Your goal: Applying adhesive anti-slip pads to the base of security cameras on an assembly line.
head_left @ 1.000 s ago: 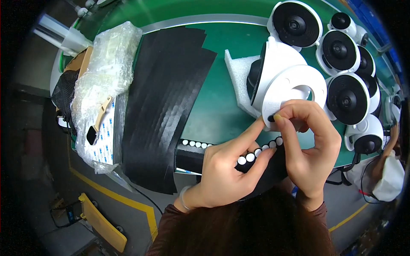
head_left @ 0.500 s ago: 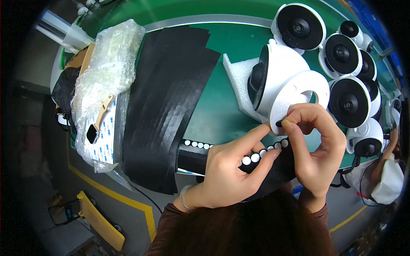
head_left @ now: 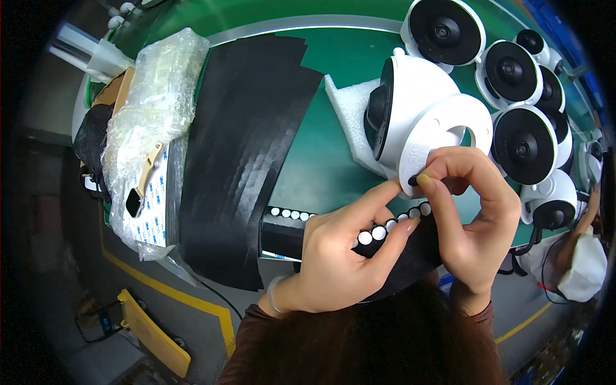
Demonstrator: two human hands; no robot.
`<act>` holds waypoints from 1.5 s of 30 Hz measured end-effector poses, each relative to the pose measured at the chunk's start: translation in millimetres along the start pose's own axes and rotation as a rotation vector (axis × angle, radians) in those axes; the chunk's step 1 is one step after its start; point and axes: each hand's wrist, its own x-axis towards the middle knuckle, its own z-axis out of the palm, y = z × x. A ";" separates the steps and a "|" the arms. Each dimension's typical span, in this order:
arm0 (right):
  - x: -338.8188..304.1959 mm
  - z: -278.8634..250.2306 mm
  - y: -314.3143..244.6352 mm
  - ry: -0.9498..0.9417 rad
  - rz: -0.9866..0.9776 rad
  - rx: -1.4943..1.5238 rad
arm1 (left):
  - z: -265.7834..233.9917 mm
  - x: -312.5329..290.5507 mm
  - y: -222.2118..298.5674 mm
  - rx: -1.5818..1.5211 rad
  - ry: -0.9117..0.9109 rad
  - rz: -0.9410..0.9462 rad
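Observation:
My left hand (head_left: 337, 253) is closed on a black strip (head_left: 417, 253) with a row of white round dots along its edge, the thumb lying over the dots. Its index fingertip touches the rim of a round white base (head_left: 420, 144). This base belongs to a white security camera (head_left: 420, 90) with a black front, lying on its side on white foam (head_left: 353, 122). My right hand (head_left: 471, 218) pinches at the base's near rim, thumb and index finger on a small black round pad (head_left: 414, 181) that lies against the base.
Several similar white cameras (head_left: 524, 144) stand at the right. Large black sheets (head_left: 237, 141) cover the table's left part. Beyond them lie a bubble-wrapped bundle (head_left: 160, 90) and a watch with a tan strap (head_left: 147, 172). Another person's arm (head_left: 587, 218) shows at far right.
The view has shifted slightly, so the table's things sit a little further left and up. The black pad shows more fully against the base rim. Both hands keep nearly the same pose.

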 end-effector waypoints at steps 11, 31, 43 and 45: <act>2.8 -0.2 -0.3 -0.006 -0.049 0.027 | -5.5 -3.8 1.5 0.051 0.027 -0.016; -40.1 -39.9 6.7 -0.013 -0.151 -0.036 | 1.6 2.9 31.8 0.211 -0.231 0.057; -30.8 -55.8 19.6 -0.103 -0.331 -0.047 | 10.8 5.9 37.7 0.208 -0.229 0.029; -30.1 -55.7 19.7 -0.114 -0.331 -0.045 | 10.6 5.9 37.7 0.219 -0.221 0.055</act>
